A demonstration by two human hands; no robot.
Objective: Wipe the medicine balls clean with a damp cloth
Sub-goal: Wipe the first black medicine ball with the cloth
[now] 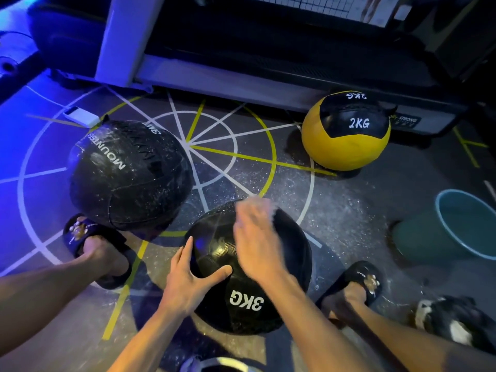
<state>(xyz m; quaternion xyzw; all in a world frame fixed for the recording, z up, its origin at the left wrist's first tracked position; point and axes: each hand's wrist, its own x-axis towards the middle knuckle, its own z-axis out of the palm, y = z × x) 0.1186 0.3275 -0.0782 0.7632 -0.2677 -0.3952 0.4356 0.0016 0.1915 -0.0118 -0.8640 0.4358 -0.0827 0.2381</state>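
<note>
A black medicine ball marked 3KG [241,312] sits on the floor between my feet. My left hand [188,277] rests on its left side with fingers spread and thumb stretched across the top. My right hand [257,242] lies flat on the ball's upper right, blurred by motion; a pale smear shows at its fingertips, and I cannot tell whether it is a cloth. A larger black ball [128,173] speckled with white flecks sits to the upper left. A yellow and black 2KG ball [346,146] stands at the upper right. A dark and white crumpled cloth [453,320] lies at the lower right.
A teal basin [456,226] stands on the floor at the right. A treadmill frame [214,76] runs across the back. A small white device [81,116] lies behind the larger black ball. White flecks are scattered over the lined floor. My feet are in black slippers either side of the 3KG ball.
</note>
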